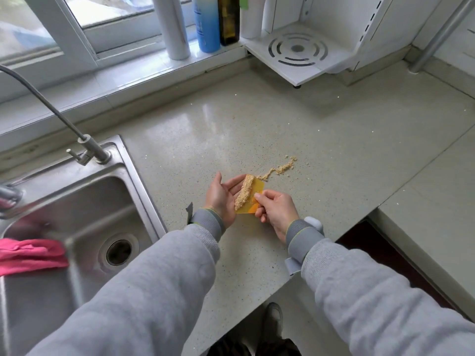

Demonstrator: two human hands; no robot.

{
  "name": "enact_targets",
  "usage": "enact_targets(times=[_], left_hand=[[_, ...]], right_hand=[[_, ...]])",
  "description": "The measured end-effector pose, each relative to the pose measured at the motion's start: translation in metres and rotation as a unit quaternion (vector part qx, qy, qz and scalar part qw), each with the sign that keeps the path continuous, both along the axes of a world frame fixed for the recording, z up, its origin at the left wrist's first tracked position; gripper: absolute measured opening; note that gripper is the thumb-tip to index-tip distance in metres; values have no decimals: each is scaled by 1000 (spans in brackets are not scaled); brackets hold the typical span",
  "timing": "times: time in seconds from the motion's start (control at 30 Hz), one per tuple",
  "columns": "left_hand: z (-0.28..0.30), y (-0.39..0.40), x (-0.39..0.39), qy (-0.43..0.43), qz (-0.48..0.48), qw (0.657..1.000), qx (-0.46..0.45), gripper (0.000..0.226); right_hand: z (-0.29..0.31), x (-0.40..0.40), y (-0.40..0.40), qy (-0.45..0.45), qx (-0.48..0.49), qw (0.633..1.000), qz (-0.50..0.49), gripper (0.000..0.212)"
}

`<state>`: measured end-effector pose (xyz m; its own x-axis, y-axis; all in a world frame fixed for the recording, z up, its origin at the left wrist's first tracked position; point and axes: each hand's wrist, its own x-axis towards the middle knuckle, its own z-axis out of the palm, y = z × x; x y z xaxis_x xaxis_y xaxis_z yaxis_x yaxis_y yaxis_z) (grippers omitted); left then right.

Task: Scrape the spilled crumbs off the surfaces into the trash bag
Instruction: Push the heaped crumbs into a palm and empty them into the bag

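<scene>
Pinched in right hand (276,209): translucent yellow plastic scraper (250,201). Better kept tilted against flat, unclenched left hand (223,196), catching tan crumb ridge (244,195) right of steel sink (77,214).

From my remote feed I can read no text anywhere. The blue bottle (207,24) on the window sill carries some white print on its side, but it is too blurred and small for me to make out a single letter. The dark bottle (228,19) beside it shows no legible label either. I find no numbers, brands or signs elsewhere.
</scene>
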<state>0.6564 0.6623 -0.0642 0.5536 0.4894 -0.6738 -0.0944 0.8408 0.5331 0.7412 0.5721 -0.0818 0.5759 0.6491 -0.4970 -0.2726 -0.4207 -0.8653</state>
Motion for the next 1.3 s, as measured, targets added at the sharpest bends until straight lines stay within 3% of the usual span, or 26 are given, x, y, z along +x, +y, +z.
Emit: enact_targets(times=[0.33, 0.6, 0.77, 0.9, 1.07, 1.1, 1.17, 1.2, 1.3], left_hand=[[26, 2, -44, -5, 160, 987, -12, 56], [38, -48, -109, -15, 347, 938, 2, 59], [39, -117, -166, -14, 471, 882, 15, 58], [47, -192, -227, 7, 579, 815, 26, 59], [58, -278, -275, -19, 662, 749, 21, 59], [60, -299, -282, -17, 679, 733, 16, 59], [50, -373, -312, -1, 741, 672, 16, 57], [56, -378, -312, -6, 740, 673, 15, 57], [44, -473, -338, 16, 795, 606, 7, 56]], right_hand=[[27, -23, 28, 15, 34, 991, 128, 27], [44, -69, 23, 36, 41, 938, 341, 23], [45, -127, -5, 11, 20, 873, 488, 18], [52, -197, -55, -4, 34, 802, 596, 25], [49, -260, -115, -27, 35, 744, 667, 29], [50, -271, -130, -42, 39, 723, 688, 28], [52, -312, -193, -64, 43, 656, 750, 24], [51, -315, -195, -64, 53, 653, 753, 23], [44, -357, -281, -64, 65, 589, 803, 25]])
